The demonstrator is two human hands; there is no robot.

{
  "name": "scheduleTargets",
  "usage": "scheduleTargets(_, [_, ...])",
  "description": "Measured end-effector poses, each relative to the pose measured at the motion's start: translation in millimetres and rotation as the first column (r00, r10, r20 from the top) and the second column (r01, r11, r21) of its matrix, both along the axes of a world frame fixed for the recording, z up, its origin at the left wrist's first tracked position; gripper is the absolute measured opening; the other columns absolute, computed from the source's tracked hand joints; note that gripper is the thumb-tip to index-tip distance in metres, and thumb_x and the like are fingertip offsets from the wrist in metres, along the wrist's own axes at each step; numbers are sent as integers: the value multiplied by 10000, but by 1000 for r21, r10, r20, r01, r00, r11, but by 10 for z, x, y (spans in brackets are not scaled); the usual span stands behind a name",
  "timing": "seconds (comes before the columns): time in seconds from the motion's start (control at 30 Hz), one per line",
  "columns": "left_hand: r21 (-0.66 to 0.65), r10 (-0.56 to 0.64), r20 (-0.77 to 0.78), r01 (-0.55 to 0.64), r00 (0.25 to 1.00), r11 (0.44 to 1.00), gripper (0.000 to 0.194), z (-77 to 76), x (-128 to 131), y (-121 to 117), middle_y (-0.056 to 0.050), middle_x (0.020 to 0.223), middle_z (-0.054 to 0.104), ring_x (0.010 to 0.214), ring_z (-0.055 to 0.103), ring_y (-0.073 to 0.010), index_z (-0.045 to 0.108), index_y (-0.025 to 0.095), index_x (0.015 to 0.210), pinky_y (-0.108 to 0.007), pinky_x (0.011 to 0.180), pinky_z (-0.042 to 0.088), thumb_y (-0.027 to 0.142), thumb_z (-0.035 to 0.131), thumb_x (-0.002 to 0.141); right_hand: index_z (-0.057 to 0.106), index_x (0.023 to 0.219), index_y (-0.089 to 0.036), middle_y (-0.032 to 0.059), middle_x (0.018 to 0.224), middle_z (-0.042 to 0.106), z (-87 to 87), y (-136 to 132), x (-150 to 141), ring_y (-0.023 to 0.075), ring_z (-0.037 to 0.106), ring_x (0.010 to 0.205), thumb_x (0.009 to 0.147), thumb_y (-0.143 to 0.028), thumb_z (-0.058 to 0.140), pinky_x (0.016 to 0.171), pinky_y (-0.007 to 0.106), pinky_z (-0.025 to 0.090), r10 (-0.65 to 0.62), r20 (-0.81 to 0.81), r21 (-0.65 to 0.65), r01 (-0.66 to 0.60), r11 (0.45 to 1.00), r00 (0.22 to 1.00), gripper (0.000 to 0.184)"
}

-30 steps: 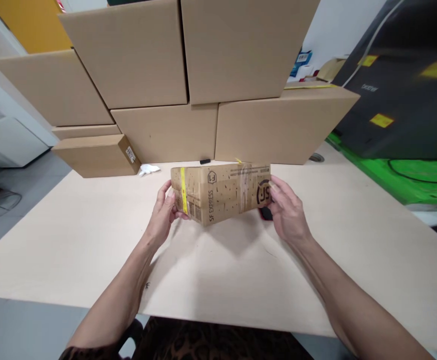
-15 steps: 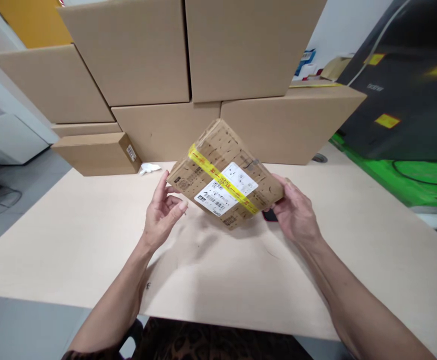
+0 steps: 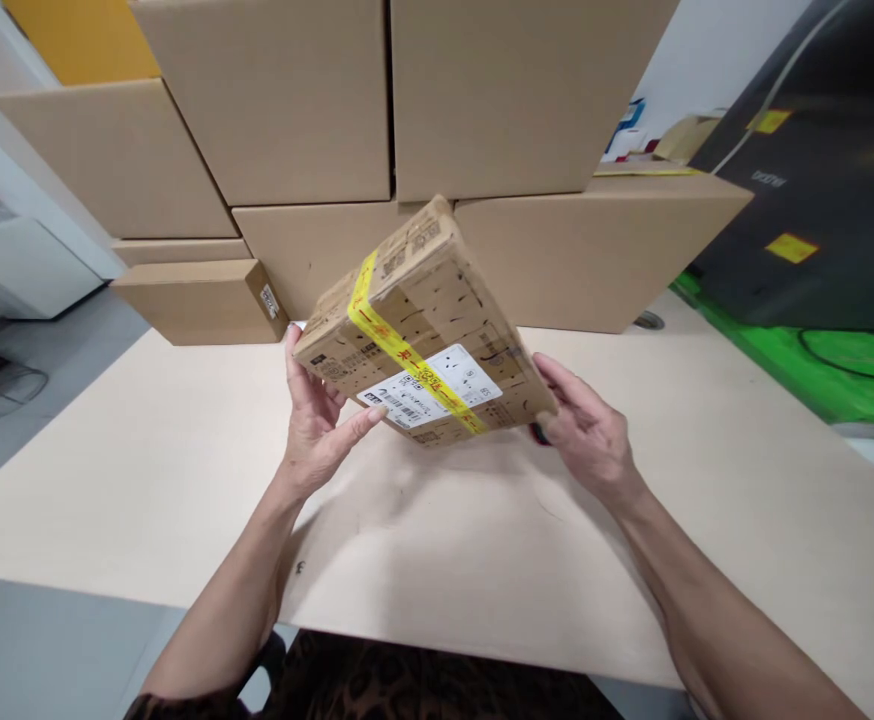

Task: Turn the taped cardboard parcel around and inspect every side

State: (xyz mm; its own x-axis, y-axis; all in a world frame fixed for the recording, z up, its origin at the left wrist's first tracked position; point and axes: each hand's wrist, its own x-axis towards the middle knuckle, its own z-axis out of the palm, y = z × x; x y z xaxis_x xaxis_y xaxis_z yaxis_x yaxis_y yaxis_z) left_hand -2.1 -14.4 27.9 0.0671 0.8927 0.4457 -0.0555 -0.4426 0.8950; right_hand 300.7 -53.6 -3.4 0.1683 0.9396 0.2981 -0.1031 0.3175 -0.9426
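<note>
I have the left hand (image 3: 321, 430) half open around the lower left corner of the parcel (image 3: 482, 320), its thumb laid against the front face at the edge of the white label (image 3: 474, 375) and its other fingers at the corner and partly hidden behind it. My right hand (image 3: 594, 430) is closed more tightly, gripping the parcel's right corner between thumb and fingers.

Between the two hands, I see the parcel held tilted above the pale table (image 3: 444, 540), one corner pointing up towards the cartons behind. Yellow tape (image 3: 416, 368) runs over its edge and slantwise across the label; dark marks speckle the brown cardboard. A small dark object (image 3: 539, 434) shows just below the parcel's right corner, mostly covered, and I cannot tell what it is.

Beyond the parcel I make out large plain cartons (image 3: 272, 110) stacked along the back of the table. On the left, a narrower box (image 3: 189, 303) with a small label on its end sits in front of them. On the right, a dark case (image 3: 842, 210) with yellow stickers stands by a bright green surface (image 3: 849, 370), where a black cable (image 3: 849, 374) curves.
</note>
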Motion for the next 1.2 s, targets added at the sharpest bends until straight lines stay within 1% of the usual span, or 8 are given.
scheduleTargets(0.17, [-42, -28, 41, 29, 999, 999, 1272, 53, -29, 9, -36, 1790, 227, 1486, 517, -371, 201, 558, 1660, -463, 1072, 615, 427, 1007, 684, 763, 1322, -332, 63, 1461, 730, 148, -62, 9, 339, 710, 1299, 657, -367, 1012, 1036, 530, 660, -1, 39, 43, 0, 999, 999, 711])
scheduleTargets(0.33, [-105, -148, 15, 148, 989, 983, 1133, 59, -30, 12, -75, 1745, 321, 1191, 692, -289, 325, 475, 1666, -395, 926, 664, 362, 965, 738, 833, 1145, -310, 66, 1016, 792, 196, -37, 44, 284, 734, 888, 691, -592, 960, 778, 474, 652, -182, 137, 97, 170, 981, 974, 550])
scheduleTargets(0.5, [-107, -112, -77, 103, 991, 989, 1077, -45, -109, 64, -86, 1741, 333, 1036, 672, -229, 368, 440, 1673, -415, 945, 618, 444, 929, 753, 801, 828, -298, 47, 822, 665, 161, 6, 84, 268, 631, 841, 727, -775, 840, 835, 475, 574, -388, 260, 277, 317, 907, 884, 489])
scheduleTargets(0.63, [48, 35, -257, -24, 966, 999, 913, -170, -156, 111, -91, 1559, 552, 1264, 574, -305, 518, 381, 1604, -486, 1140, 482, 493, 893, 779, 738, 850, -285, 27, 854, 675, 97, 26, 36, 249, 658, 833, 862, -756, 714, 762, 413, 582, -347, 84, 128, 336, 933, 934, 472])
scheduleTargets(0.73, [11, -19, -238, 22, 971, 1000, 820, -212, -124, 82, -109, 1536, 577, 1406, 514, -343, 561, 348, 1575, -532, 1225, 406, 507, 852, 825, 768, 1005, -297, 7, 916, 725, 89, 67, -4, 215, 680, 842, 907, -694, 705, 786, 375, 593, -369, -15, 26, 369, 929, 929, 414])
scheduleTargets(0.9, [-80, -80, -128, 70, 989, 994, 789, -177, -74, 29, -137, 1561, 582, 1540, 441, -376, 612, 285, 1530, -535, 1321, 321, 487, 873, 814, 800, 981, -306, 24, 1018, 793, 103, 175, 15, 238, 739, 980, 856, -646, 789, 852, 382, 630, -336, -102, -94, 327, 940, 936, 363])
scheduleTargets(1.1, [-236, -58, -48, 45, 997, 971, 856, -163, -28, 44, -175, 1509, 643, 1370, 634, -345, 590, 209, 1512, -492, 1153, 533, 568, 884, 793, 773, 841, -266, 13, 813, 786, 33, 259, 152, 220, 720, 727, 732, -592, 903, 616, 352, 613, -268, -214, -361, 179, 915, 940, 367])
scheduleTargets(1.2, [-280, -16, -34, 6, 999, 960, 851, -140, 3, 33, -171, 1312, 758, 1195, 721, -324, 626, 156, 1449, -460, 1025, 599, 651, 854, 796, 740, 780, -258, 6, 631, 707, 10, 258, 186, 204, 635, 535, 751, -609, 881, 459, 345, 534, -181, -180, -300, 121, 946, 967, 379])
